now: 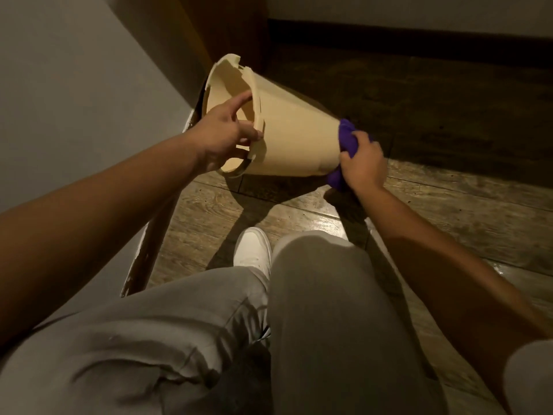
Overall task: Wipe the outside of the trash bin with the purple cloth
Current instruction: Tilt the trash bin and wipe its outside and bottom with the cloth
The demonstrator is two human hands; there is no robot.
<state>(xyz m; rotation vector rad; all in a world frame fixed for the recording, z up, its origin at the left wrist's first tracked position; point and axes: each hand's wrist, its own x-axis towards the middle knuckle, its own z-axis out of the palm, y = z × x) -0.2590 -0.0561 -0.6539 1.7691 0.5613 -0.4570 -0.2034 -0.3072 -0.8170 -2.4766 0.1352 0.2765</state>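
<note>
A cream plastic trash bin (293, 130) is held on its side above the wooden floor, its open mouth facing me and to the left, its rim chipped. My left hand (221, 136) grips the rim, fingers hooked inside the mouth. My right hand (363, 164) presses a bunched purple cloth (347, 139) against the bin's bottom end at the right. Part of the cloth hangs below that hand; the bin's base is hidden behind cloth and hand.
A grey wall (74, 85) with a worn baseboard runs along the left. A dark wooden panel (227, 28) stands behind the bin in the corner. Wood-plank floor (463, 199) stretches to the right. My knees in grey trousers and a white shoe (253, 250) fill the foreground.
</note>
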